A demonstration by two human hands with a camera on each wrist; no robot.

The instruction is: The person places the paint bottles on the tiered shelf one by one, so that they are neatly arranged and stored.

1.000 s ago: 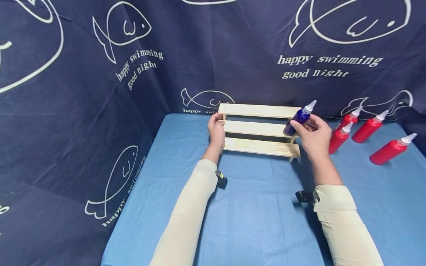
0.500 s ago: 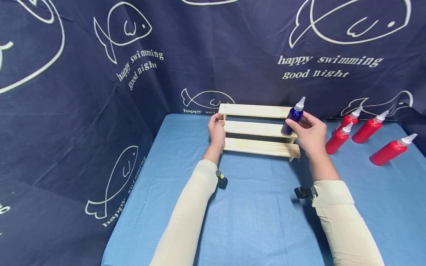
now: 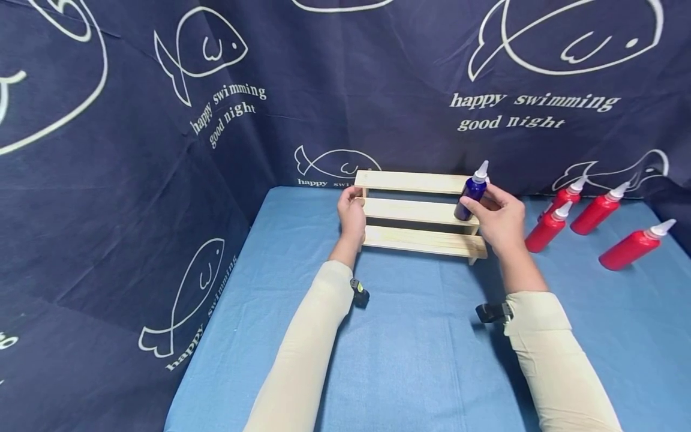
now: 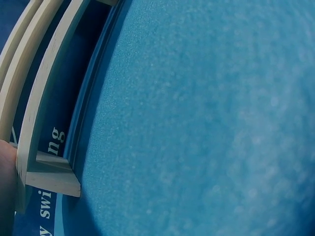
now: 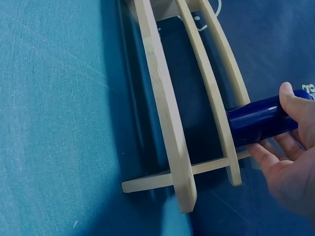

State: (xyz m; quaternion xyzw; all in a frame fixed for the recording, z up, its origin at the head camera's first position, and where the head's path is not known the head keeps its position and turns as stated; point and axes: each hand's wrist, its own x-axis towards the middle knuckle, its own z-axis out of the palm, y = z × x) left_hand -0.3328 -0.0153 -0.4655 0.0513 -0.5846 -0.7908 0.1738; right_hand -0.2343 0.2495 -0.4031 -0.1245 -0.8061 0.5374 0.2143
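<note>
A three-tier wooden display rack stands at the back of the table. My left hand grips its left end, the fingertips behind the upper tiers. Only a bit of that hand shows in the left wrist view. With thumb and fingers my right hand holds a dark blue squeeze bottle with a white pointed nozzle. The bottle is nearly upright at the right end of the middle tier. In the right wrist view the blue bottle's base meets that tier, beside the right hand.
Several red squeeze bottles with white nozzles stand right of the rack, the closest red bottle just beside my right hand. Another red bottle is farther right. A dark blue fish-print cloth hangs behind the blue-covered table.
My right hand has moved slightly left with the blue bottle, which went from tilted to nearly upright on the middle tier. The left hand has stayed on the rack.
</note>
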